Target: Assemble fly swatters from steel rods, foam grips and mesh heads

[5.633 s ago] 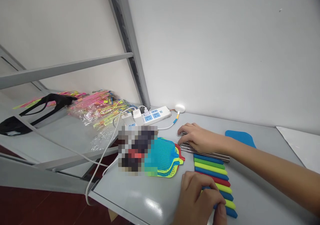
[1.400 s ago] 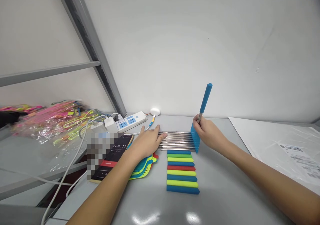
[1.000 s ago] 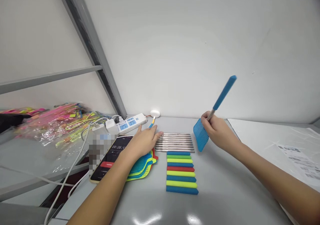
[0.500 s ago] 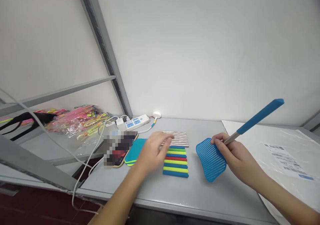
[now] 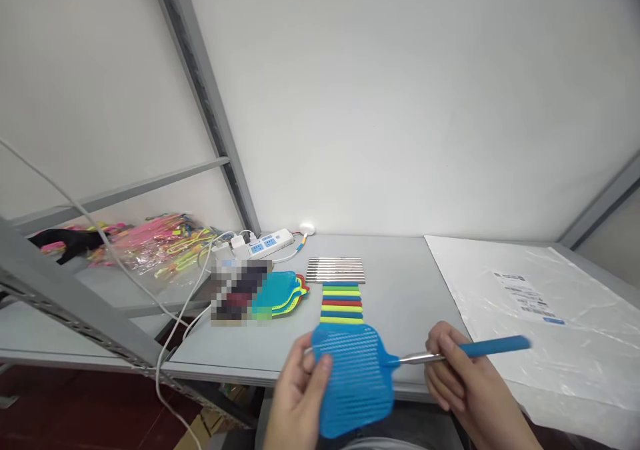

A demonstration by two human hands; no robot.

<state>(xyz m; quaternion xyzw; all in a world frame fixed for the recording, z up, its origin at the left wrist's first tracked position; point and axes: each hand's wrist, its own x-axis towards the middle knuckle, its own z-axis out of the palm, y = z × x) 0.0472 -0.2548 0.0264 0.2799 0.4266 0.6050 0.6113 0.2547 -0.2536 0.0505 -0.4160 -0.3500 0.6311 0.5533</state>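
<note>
Swatter swung round since 0.5 s ago: handle was up toward 2, now near level, pointing to 3; left hand has left the grip row for the paddle.

Clock centred on paddle. Blue swatter: one, held up at table's near edge, in front of it. Right hand at 3, closed narrow around the metal shaft just below the blue grip. Left hand at 9, pinching the paddle's edge, thumb on front; other fingers partly hidden.

Counts:
- loose coloured grips at 12: eight show, side by side (blue, green, yellow, blue, red, yellow, blue, yellow). Paddle blocks the row's near end.
- metal rods, 12, just beyond grips: one row, too fine to count.
- loose paddles, 11: one stack, at least three, exact count unclear.

Around: one phone at 10, pixelated, beside stack. One power strip, 11. One labelled white parcel, 2. Bagged items at 10, uncountable; white cable crosses in front.
</note>
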